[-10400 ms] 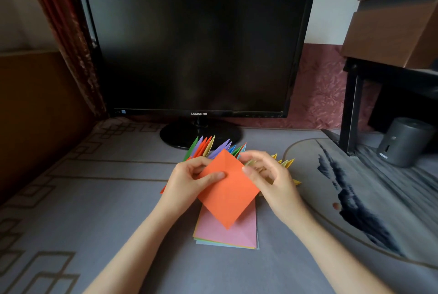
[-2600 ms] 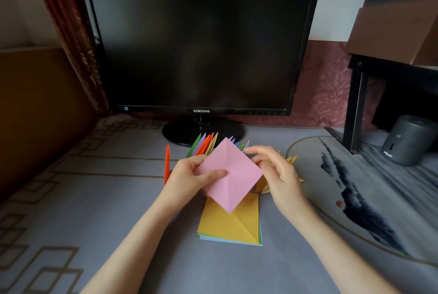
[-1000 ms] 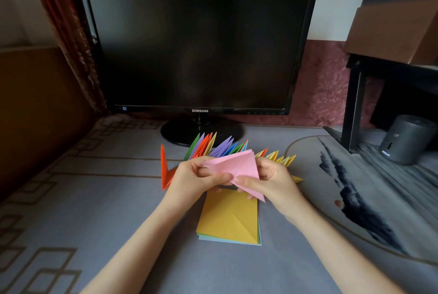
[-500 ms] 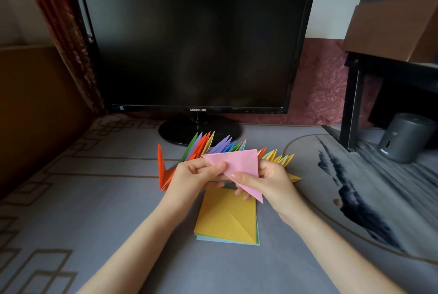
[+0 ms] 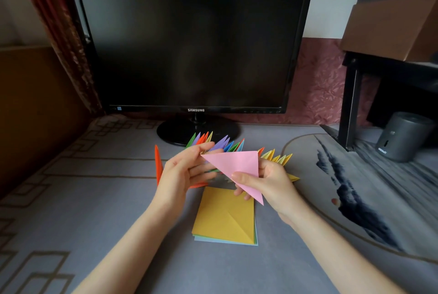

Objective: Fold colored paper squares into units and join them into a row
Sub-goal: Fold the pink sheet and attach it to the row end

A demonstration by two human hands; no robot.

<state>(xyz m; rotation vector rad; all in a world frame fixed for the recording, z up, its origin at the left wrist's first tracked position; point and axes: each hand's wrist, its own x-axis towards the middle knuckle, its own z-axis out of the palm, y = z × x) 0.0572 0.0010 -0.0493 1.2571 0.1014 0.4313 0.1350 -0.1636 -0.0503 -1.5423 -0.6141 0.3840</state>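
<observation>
A pink paper (image 5: 237,163), folded into a triangle, is held up above the desk. My right hand (image 5: 267,182) pinches its lower right part, thumb on the front and fingers behind. My left hand (image 5: 182,172) is at the triangle's left tip, fingers fairly straight and just touching it. Below the hands lies a stack of paper squares (image 5: 222,215) with a creased yellow one on top. Behind the hands stands the row of joined units (image 5: 213,142) in several colours, partly hidden; an orange point (image 5: 158,163) ends it on the left and yellow points (image 5: 277,157) on the right.
A black monitor (image 5: 189,44) on a round foot stands right behind the row. At the right are a black stand leg (image 5: 350,108), a cardboard box (image 5: 391,16) on it and a grey cylinder (image 5: 400,137). A grey patterned mat (image 5: 94,199) covers the desk.
The pink square has gone from flat diamond to a folded triangle. Since half a second ago my left hand has loosened off its left edge and the triangle has tilted up to face me.
</observation>
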